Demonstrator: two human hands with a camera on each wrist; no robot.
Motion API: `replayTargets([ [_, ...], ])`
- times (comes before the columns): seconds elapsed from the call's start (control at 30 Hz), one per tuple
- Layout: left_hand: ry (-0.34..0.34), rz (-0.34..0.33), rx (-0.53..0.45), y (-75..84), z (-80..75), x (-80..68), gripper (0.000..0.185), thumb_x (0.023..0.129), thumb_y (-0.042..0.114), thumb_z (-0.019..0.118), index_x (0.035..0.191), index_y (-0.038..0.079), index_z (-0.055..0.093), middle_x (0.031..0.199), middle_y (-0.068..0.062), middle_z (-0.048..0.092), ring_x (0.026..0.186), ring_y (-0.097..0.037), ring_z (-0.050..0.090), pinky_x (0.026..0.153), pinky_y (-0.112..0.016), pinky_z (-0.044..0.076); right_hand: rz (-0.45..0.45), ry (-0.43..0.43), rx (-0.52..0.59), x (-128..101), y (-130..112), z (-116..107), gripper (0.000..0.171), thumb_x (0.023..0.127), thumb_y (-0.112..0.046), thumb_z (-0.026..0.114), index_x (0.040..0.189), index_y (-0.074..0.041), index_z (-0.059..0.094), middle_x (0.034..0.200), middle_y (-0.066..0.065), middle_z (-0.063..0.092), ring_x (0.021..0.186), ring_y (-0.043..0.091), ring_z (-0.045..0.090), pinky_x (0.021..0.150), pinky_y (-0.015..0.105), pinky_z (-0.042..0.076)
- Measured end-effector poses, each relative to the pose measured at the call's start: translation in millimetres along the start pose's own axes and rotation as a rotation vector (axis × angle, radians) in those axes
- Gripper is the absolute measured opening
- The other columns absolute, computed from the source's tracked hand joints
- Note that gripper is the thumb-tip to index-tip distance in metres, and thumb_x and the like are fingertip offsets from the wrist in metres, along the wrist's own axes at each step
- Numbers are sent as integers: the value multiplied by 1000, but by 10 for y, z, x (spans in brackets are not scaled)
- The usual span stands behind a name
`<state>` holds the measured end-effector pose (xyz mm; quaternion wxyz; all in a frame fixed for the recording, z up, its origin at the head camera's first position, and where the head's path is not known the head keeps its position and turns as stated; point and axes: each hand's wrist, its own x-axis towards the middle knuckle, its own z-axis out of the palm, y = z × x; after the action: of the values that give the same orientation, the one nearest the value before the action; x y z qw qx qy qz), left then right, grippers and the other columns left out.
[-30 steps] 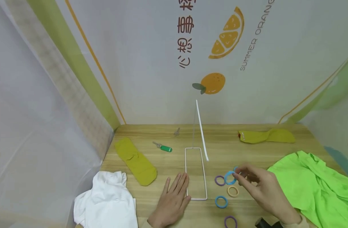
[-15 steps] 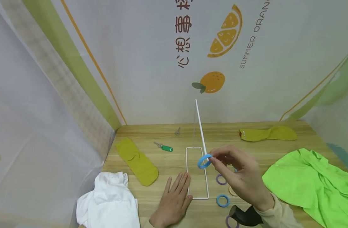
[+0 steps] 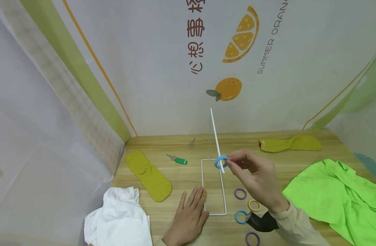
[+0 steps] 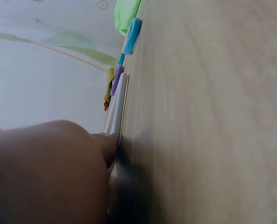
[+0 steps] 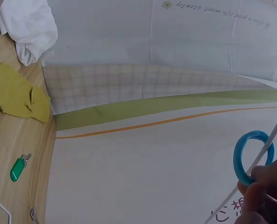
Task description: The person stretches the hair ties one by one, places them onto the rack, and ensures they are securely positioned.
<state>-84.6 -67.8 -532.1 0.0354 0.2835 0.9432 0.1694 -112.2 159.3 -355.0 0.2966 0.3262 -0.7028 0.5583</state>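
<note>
Threading a blue ring (image 5: 238, 157) onto a white bar (image 3: 216, 135), by the look of it

The right hand (image 3: 257, 179) has its fingers pinching the blue ring by its edge, at the near end of the white bar, which juts out above a wire base (image 3: 217, 214). The bar's tip shows past the ring in the head view, and the bar crosses the ring's hole in the right wrist view, so the ring looks to be around it; whether the two touch, I cannot tell. The left hand (image 3: 189, 217) lies flat on the counter (image 3: 182, 177), fingers straight and grasping nothing, against the base's side rail, probably to steady it.

The step in hand is likely getting the ring over the tip. The next move seems to call for sliding it farther along before the pinch loosens; released too near the end, it could slip off. Right of the base, a purple ring (image 3: 235, 194), a cream ring (image 3: 249, 205), a second blue ring (image 3: 236, 217) and another purple ring (image 3: 246, 239) lie on the counter.
</note>
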Motion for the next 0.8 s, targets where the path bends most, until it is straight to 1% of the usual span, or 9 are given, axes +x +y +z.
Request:
replayTargets([
  [0.07, 1, -1, -2, -2, 5, -3, 62, 113, 41, 26, 165, 9, 20, 173, -5, 16, 160, -26, 14, 125, -61, 12, 11, -1, 3, 16, 42, 3, 27, 79, 26, 69, 94, 3, 70, 94, 17, 75, 84, 6, 73, 66, 17, 59],
  [0.2, 8, 1, -6, -7, 15, -14, 61, 113, 41, 26, 165, 9, 20, 173, -4, 15, 160, -27, 15, 124, -61, 11, 33, 3, -6, 48, 121, 13, 24, 80, 25, 69, 91, 3, 69, 93, 16, 74, 81, 5, 73, 66, 18, 59],
  [0.33, 22, 10, -6, -6, 13, -22, 60, 113, 40, 26, 164, 10, 22, 173, -5, 18, 159, -28, 18, 123, -62, 12, 49, 12, -28, 108, 209, 34, 21, 82, 22, 71, 90, 2, 69, 92, 14, 74, 79, 4, 72, 65, 18, 59],
  [0.43, 45, 26, 10, -9, 21, -23, 58, 113, 38, 28, 164, 12, 24, 172, -6, 21, 158, -29, 21, 121, -62, 15, 54, 24, -58, 171, 282, 61, 21, 82, 20, 73, 90, 1, 70, 91, 15, 75, 78, 3, 72, 65, 16, 58],
  [0.53, 77, 42, 28, -15, 47, -23, 56, 113, 36, 30, 164, 13, 27, 171, -7, 24, 157, -29, 24, 121, -60, 17, 53, 39, -91, 242, 356, 89, 21, 82, 19, 73, 92, 1, 71, 90, 17, 75, 78, 5, 72, 66, 16, 58],
  [0.63, 100, 51, 36, -22, 72, -21, 56, 113, 36, 31, 164, 14, 28, 171, -8, 25, 157, -29, 24, 123, -56, 11, 71, 50, -118, 309, 431, 112, 18, 84, 16, 74, 94, 1, 72, 89, 15, 75, 78, 5, 71, 66, 15, 57],
  [0.73, 95, 50, 14, -27, 81, -21, 56, 113, 37, 31, 164, 14, 26, 171, -8, 23, 158, -29, 22, 126, -51, 2, 95, 65, -138, 370, 504, 132, 14, 86, 12, 75, 94, 2, 72, 89, 13, 75, 77, 4, 70, 66, 15, 57],
  [0.8, 85, 47, 7, -25, 77, -19, 57, 113, 38, 30, 164, 14, 26, 172, -8, 22, 158, -29, 21, 126, -51, 1, 112, 73, -147, 409, 550, 141, 11, 87, 9, 75, 94, 2, 71, 89, 12, 75, 76, 4, 68, 66, 14, 57],
])
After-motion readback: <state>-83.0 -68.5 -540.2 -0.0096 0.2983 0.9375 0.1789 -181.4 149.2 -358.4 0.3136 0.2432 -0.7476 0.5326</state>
